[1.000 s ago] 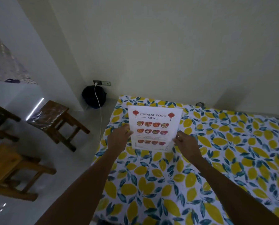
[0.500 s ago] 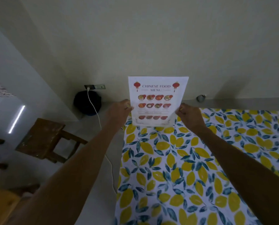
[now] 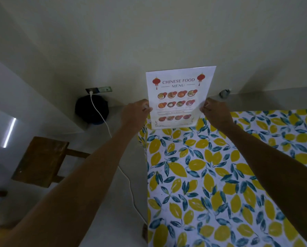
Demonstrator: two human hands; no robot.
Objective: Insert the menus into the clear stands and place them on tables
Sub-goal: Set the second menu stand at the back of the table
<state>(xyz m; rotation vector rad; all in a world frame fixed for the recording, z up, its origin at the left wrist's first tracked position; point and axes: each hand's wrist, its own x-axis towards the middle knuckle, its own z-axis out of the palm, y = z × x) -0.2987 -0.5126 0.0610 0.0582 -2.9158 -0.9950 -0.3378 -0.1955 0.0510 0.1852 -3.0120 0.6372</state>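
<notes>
A white sheet headed "Chinese Food Menu" (image 3: 179,97), seemingly inside a clear stand, is upright at the far left corner of the table with the lemon-print cloth (image 3: 220,175). My left hand (image 3: 134,116) pinches its left edge. My right hand (image 3: 217,114) pinches its right edge. Its bottom edge is at the cloth; I cannot tell whether it rests on it.
A wooden stool (image 3: 40,161) stands on the pale floor left of the table. A dark round object (image 3: 91,109) sits by the wall under a socket (image 3: 99,89), with a white cable (image 3: 124,173) trailing along the table's left edge. A wall rises close behind.
The menu stand went from the table's near-left area to its far corner and now appears more upright. Both hands stayed on its edges. My view shifted right and forward.
</notes>
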